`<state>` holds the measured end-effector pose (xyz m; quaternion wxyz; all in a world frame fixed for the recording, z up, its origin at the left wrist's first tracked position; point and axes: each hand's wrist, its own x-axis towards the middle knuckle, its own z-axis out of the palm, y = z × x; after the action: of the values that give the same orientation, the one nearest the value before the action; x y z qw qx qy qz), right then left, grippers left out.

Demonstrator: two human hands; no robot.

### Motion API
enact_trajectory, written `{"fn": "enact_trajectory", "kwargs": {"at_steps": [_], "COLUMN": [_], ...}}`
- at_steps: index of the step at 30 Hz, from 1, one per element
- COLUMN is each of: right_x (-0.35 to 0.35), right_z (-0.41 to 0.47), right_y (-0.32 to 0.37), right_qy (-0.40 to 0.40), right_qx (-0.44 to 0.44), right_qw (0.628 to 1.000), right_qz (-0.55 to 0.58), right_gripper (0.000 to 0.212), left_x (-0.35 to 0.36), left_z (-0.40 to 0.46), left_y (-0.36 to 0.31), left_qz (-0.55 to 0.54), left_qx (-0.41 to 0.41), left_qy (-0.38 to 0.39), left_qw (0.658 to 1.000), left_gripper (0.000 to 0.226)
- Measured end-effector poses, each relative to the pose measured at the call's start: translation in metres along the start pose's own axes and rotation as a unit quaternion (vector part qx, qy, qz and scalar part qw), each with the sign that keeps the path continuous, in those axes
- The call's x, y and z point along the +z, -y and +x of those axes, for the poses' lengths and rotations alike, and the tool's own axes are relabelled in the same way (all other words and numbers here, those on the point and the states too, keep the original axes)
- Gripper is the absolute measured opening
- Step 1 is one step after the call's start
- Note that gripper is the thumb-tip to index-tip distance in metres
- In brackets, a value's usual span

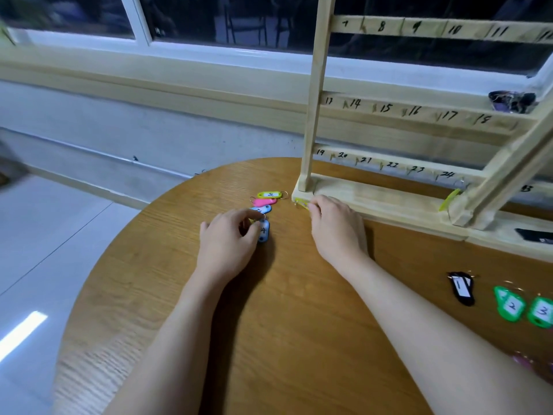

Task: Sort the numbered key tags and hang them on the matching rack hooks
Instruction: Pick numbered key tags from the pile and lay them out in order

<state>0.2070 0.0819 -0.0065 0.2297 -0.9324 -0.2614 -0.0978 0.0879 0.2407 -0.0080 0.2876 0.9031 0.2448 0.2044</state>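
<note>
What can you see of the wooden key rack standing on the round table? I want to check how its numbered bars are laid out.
The pale wooden key rack stands upright on a long wooden base at the far edge of the round brown table. Between its posts run horizontal bars with handwritten black numbers: 7 to 11 on the top visible bar, 13 to 18 below, then 19 to 24. Small hooks sit between the numbers. A yellow-green tag hangs low on the right. The right hand rests against the base's left end.
</note>
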Motion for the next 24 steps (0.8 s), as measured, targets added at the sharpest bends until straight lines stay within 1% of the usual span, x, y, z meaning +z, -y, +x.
{"fn": "enact_trajectory", "kwargs": {"at_steps": [2, 6, 10, 11, 14, 20, 22, 24], "right_x": [-0.001, -0.0015, -0.0011, -0.0011, -0.0009, -0.0006, -0.0008, -0.0014], "right_z": [0.0001, 0.0003, -0.0008, -0.001, -0.001, -0.0033, -0.0033, -0.0032], "right_y": [-0.0002, -0.0001, -0.0002, -0.0001, 0.0006, 0.0019, 0.0028, 0.0038], "right_qy": [0.012, 0.012, 0.0, -0.004, -0.009, -0.009, -0.009, -0.01], "right_qx": [0.005, 0.013, 0.009, 0.009, 0.008, 0.001, -0.001, -0.002], "right_qw": [1.0, 1.0, 1.0, 1.0, 1.0, 1.0, 1.0, 1.0], "right_qz": [-0.005, -0.004, -0.001, -0.002, -0.004, -0.008, -0.008, -0.004], "right_gripper": [0.029, 0.029, 0.028, 0.026, 0.024, 0.023, 0.023, 0.023], "left_x": [0.0009, 0.0019, 0.0004, -0.0002, -0.0009, -0.0022, -0.0027, -0.0025], "left_z": [0.0004, 0.0013, -0.0001, -0.0003, -0.001, -0.0015, -0.001, -0.0009], "left_y": [-0.0002, -0.001, -0.0009, -0.0012, -0.0022, -0.0026, -0.0026, -0.0028], "left_qz": [0.006, 0.016, 0.021, 0.027, 0.05, 0.041, 0.029, 0.019], "left_qx": [0.005, 0.009, 0.01, 0.015, 0.026, 0.014, 0.009, 0.002], "left_qy": [-0.002, -0.005, 0.004, 0.009, 0.018, 0.025, 0.021, 0.013], "left_qw": [1.0, 1.0, 1.0, 0.999, 0.998, 0.999, 0.999, 1.0], "left_gripper": [0.018, 0.021, 0.034, 0.033, 0.022, 0.009, 0.008, 0.012]}}
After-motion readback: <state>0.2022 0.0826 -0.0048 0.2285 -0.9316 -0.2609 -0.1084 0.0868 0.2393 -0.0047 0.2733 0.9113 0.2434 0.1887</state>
